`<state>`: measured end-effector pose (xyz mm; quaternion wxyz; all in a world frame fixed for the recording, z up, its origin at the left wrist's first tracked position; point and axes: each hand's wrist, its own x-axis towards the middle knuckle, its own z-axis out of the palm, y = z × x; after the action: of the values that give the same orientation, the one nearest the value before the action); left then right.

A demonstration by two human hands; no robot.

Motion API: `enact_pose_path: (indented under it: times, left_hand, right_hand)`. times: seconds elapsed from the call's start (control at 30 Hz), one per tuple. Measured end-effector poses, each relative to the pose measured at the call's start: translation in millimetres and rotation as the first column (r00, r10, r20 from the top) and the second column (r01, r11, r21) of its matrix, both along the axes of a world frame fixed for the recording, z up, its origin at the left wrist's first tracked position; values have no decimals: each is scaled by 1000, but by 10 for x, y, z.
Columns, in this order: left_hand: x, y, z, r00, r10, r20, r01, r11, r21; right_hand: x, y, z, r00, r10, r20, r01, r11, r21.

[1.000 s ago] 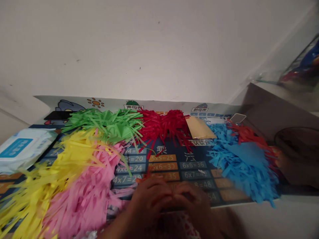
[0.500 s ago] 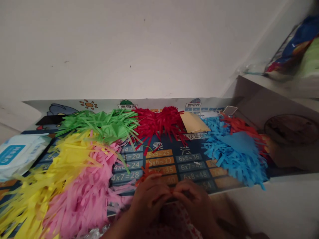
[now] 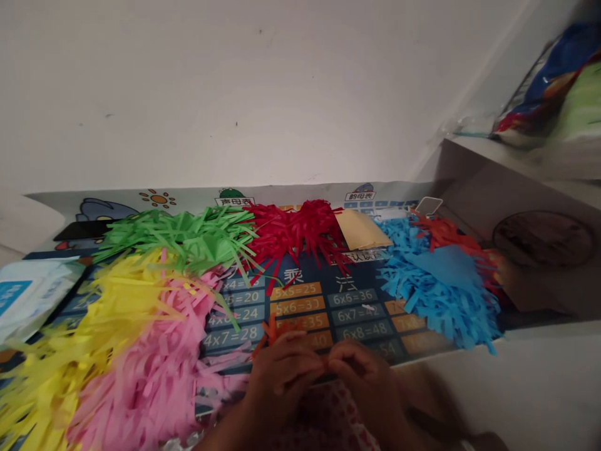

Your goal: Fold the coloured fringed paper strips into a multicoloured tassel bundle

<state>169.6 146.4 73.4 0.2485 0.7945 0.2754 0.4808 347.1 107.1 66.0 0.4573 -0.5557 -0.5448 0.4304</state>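
Left hand (image 3: 284, 373) curled closed on fringed orange paper strips (image 3: 271, 331) jutting out at its eleven o'clock, right hand (image 3: 364, 379) curled at its three o'clock, fingertips near the left's, hold unclear, fringed crimson paper bundle (image 3: 300, 228) at twelve.

The person's bare left hand (image 3: 285, 369) is angled inward, its fingers curled toward the thumb. The bare right hand (image 3: 365, 379) faces it, knuckles bent, with both hands' fingertips close together; the left forearm (image 3: 232, 429) slants up from below.
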Motion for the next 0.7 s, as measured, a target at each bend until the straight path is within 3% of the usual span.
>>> enact_pose_path:
  times: [0.13, 0.47, 0.6, 0.7]
  left_hand:
    - [3, 13, -25, 1000, -7, 9, 8, 997, -80]
    - [42, 77, -87, 1000, 7, 28, -4, 995, -103]
    - [69, 67, -55, 998, 34, 61, -19, 972, -233]
    - [84, 56, -43, 994, 39, 97, -14, 969, -248]
  right_hand:
    - [-7, 41, -24, 999, -22, -31, 22, 1000, 1]
    - [0, 106, -30, 999, -32, -10, 32, 999, 13]
    - [5, 135, -76, 983, -30, -182, 18, 998, -67]
    - [8, 126, -97, 980, -4, -199, 3, 1000, -4]
